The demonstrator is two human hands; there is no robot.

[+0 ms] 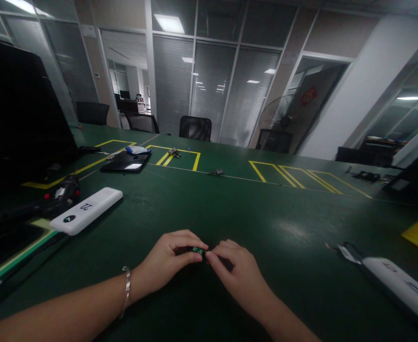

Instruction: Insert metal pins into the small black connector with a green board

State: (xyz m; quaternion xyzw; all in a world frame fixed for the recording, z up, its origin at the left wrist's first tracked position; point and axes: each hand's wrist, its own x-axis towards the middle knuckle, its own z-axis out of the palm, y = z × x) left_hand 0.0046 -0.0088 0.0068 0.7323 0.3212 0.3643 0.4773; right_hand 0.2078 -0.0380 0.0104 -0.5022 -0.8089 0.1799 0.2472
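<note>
Small green part (197, 250) sits in the left hand's (166, 259) thumb-and-finger pinch, above the green table (209, 204). So little surface gripped: an off-line nudge from the right hand (238, 271) could twist it loose. Forearms angle inward; right fingers curl, thumb tip beside the part, any hold unclear.

At six o'clock, the left fingers (188, 259) partly hide a green thing (197, 250), too small to name. The right edge cuts off a white bar (401, 283) at four.
</note>
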